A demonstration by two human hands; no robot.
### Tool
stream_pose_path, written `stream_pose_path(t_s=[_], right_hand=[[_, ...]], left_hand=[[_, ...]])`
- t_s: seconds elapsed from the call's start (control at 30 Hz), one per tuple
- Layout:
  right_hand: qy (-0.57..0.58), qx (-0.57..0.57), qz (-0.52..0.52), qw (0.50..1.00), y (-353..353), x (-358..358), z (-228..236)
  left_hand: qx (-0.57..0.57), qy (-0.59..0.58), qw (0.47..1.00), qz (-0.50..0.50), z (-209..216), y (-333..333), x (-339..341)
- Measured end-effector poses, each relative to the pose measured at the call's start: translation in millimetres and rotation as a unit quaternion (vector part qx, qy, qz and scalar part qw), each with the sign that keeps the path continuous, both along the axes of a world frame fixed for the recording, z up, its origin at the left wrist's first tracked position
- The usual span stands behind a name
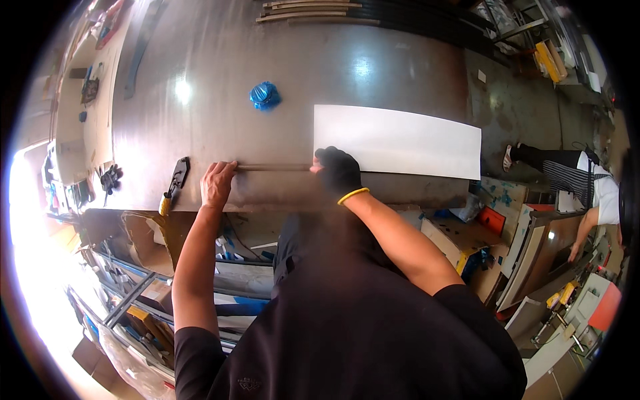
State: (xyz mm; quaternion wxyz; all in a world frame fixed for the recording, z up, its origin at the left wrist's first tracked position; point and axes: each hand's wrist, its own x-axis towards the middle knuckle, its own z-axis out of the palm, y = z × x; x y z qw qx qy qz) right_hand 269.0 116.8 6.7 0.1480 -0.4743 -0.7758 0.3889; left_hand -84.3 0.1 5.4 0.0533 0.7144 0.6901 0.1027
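A thin brown strip lies crosswise near the front edge of the metal-topped table. My bare left hand has its fingers closed on the strip's left end. Further right, my right hand, in a black glove with a yellow cuff, grips the same strip with the thumb along it. Beyond and beside the right hand, a long white panel rests flat. A crumpled blue plastic bundle sits farther back. Left of my left hand lies a cutter-like hand tool with a yellow handle.
A black glove is at the table's left end. Long strips are stacked at the far edge. Another person is at the right. Cardboard boxes stand below right, and a metal rack holding materials is at lower left.
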Motion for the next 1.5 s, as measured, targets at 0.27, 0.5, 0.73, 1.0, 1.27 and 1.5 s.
stream_pose_path(t_s=[0.27, 0.5, 0.73, 1.0, 1.27, 1.5], right_hand=[[0.010, 0.053, -0.344, 0.937, 73.8, 148.5, -97.7], [0.347, 0.115, -0.671, 0.645, 119.2, 366.3, 40.1], [0.096, 0.059, -0.605, 0.788, 62.1, 230.5, -26.1], [-0.195, 0.258, -0.363, 0.874, 46.8, 269.0, -9.8], [-0.104, 0.273, -0.187, 0.938, 30.8, 155.5, 69.6], [-0.228, 0.111, -0.278, 0.926, 42.8, 237.4, -17.4]], left_hand=[[-0.010, -0.006, 1.000, 0.001, 6.2, 0.5, 5.6], [-0.024, 0.000, 1.000, 0.007, 3.2, 1.6, 6.4], [-0.074, 0.012, 0.996, 0.043, 6.3, 5.4, 16.9], [-0.088, 0.009, 0.993, 0.082, 12.2, -2.3, 21.7], [-0.076, -0.009, 0.993, 0.089, 3.9, -5.1, 20.1], [-0.070, -0.001, 0.993, 0.090, 5.3, -6.6, 20.5]])
